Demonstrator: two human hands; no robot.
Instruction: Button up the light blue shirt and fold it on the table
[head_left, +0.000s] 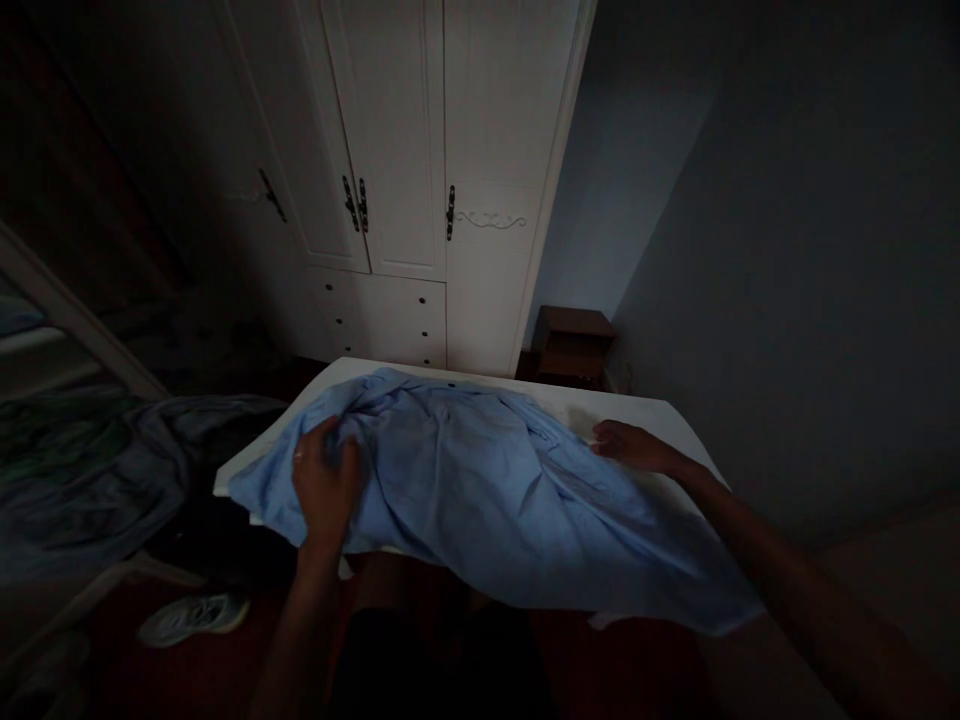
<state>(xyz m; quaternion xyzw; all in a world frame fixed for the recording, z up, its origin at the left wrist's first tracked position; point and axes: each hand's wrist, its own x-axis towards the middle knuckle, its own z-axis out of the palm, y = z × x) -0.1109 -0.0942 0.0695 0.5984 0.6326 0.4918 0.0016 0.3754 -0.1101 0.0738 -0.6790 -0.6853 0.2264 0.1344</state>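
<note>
A light blue shirt point(465, 470) lies spread and wrinkled over a white table point(630, 405), its lower part hanging past the near edge. My left hand point(326, 485), with a ring on one finger, is over the shirt's left part; its thumb and fingers are apart and hold nothing. On the other side, my right hand point(634, 447) is just above the tabletop beside the shirt's right edge. Its fingers stretch toward the cloth, and no fabric shows in them. Dim light hides the finer details of both hands.
A white wardrobe point(394, 130) with dark handles stands beyond the table. A small brown cabinet point(577, 325) sits at the back right by the wall. Crumpled dark cloth point(150, 470) lies at the left, and a shoe point(193, 618) rests on the red floor.
</note>
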